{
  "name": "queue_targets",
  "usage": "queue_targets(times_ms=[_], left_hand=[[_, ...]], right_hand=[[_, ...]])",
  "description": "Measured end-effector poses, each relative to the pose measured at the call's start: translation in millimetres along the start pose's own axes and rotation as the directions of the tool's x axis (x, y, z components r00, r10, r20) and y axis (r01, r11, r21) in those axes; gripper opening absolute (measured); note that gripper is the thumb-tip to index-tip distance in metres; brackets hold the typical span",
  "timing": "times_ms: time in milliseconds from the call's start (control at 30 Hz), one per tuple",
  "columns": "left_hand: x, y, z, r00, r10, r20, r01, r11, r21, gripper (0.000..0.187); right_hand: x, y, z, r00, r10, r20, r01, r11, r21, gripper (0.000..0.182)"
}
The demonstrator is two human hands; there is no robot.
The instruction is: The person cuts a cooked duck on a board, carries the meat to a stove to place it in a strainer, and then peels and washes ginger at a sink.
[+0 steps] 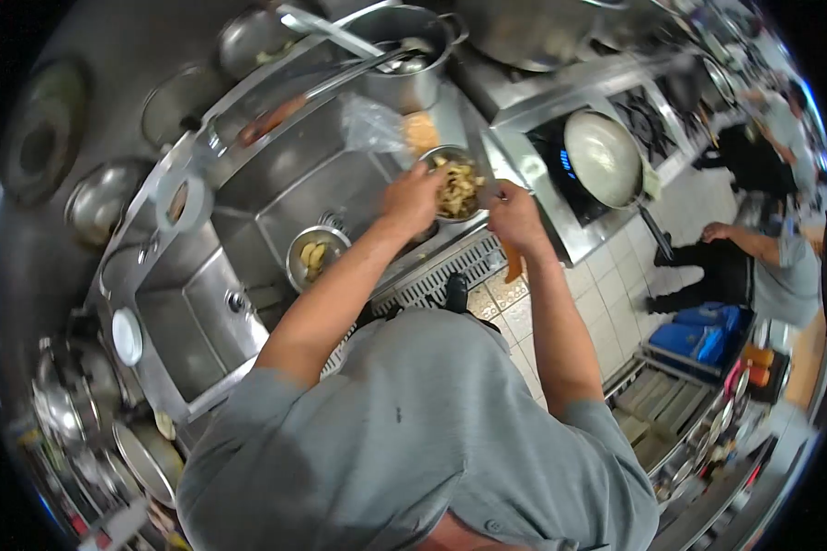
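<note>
A metal bowl (470,215) of pale yellow-brown chopped pieces (459,185) stands at the sink's edge, in front of me. Over its left rim reaches my left hand (412,197), its fingers at the pieces; the fingertips are too blurred to show whether they grip any. My right hand (516,219) is closed around a knife (477,147) at the bowl's right side. Its broad blade points away from me, and an orange handle (513,263) sticks out below my fist. Left of the bowl, a smaller metal bowl (296,261) holds several pale yellow pieces.
Behind the bowl are a clear plastic bag (373,126) and a large pot (412,90). A long-handled tool (276,119) spans the sink (289,197). To the right, a wok (601,151) sits on a stove with a blue flame. Two people (786,275) are at the far right.
</note>
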State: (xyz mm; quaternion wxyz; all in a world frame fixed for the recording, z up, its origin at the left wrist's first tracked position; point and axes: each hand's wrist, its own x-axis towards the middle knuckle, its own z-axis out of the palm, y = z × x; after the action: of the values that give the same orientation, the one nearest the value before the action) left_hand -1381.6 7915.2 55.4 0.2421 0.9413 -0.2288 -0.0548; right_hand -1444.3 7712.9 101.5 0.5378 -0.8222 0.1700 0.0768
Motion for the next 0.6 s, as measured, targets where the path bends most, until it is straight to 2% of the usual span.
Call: queue_targets(times_ms=[67, 133, 200, 267, 300, 333, 400, 433, 467, 500, 533, 567, 600], left_hand=[[-7, 21, -12, 0.998, 0.070, 0.009, -0.070, 0.997, 0.028, 0.056], [-14, 34, -19, 0.988, 0.109, 0.110, -0.114, 0.993, 0.044, 0.056], [-18, 30, -4, 0.997, 0.048, -0.064, -0.047, 0.999, 0.024, 0.050], [-15, 25, -9, 0.984, -0.123, 0.125, 0.115, 0.991, 0.068, 0.044], [-13, 25, -11, 0.974, -0.225, 0.043, 0.226, 0.974, -0.019, 0.036], [-15, 24, -12, 0.990, -0.129, 0.062, 0.126, 0.991, 0.047, 0.029], [-19, 23, -20, 0.992, -0.123, 0.010, 0.123, 0.988, -0.095, 0.025], [-21, 17, -22, 0.992, -0.123, 0.008, 0.124, 0.987, -0.106, 0.025], [-25, 6, -27, 0.982, -0.177, -0.062, 0.154, 0.949, -0.275, 0.027], [-26, -5, -32, 0.967, -0.229, -0.114, 0.157, 0.883, -0.442, 0.028], [-26, -35, -22, 0.944, -0.312, 0.112, 0.295, 0.638, -0.711, 0.030], [-46, -57, -36, 0.952, -0.305, 0.003, 0.223, 0.692, -0.687, 0.028], [-49, -127, 9, 0.981, -0.120, -0.151, 0.036, 0.883, -0.469, 0.030]], right_hand=[[20, 34, 12, 0.987, -0.158, -0.021, 0.153, 0.977, -0.146, 0.021], [-4, -4, 13, 0.999, 0.008, 0.046, -0.006, 0.999, -0.049, 0.024], [1, 18, 19, 0.999, -0.052, 0.011, 0.051, 0.990, 0.134, 0.024], [-9, 5, 13, 0.999, -0.051, -0.016, 0.053, 0.992, 0.113, 0.023], [-13, -3, 11, 0.999, -0.045, -0.011, 0.046, 0.997, 0.057, 0.022], [-14, -10, 12, 0.999, -0.040, -0.015, 0.040, 0.999, 0.003, 0.020], [-15, -16, 18, 0.998, -0.049, -0.036, 0.046, 0.997, -0.057, 0.017], [-11, -14, 20, 0.998, -0.048, -0.044, 0.044, 0.995, -0.090, 0.022], [-4, -11, 19, 0.997, -0.052, -0.064, 0.043, 0.991, -0.124, 0.028], [3, 6, 20, 0.995, -0.058, -0.075, 0.055, 0.997, -0.049, 0.040], [3, 3, 19, 0.992, -0.089, -0.085, 0.079, 0.991, -0.108, 0.045], [13, 27, 13, 0.979, -0.156, -0.133, 0.129, 0.973, -0.190, 0.051], [18, 34, 5, 0.971, -0.178, -0.161, 0.130, 0.955, -0.268, 0.050]])
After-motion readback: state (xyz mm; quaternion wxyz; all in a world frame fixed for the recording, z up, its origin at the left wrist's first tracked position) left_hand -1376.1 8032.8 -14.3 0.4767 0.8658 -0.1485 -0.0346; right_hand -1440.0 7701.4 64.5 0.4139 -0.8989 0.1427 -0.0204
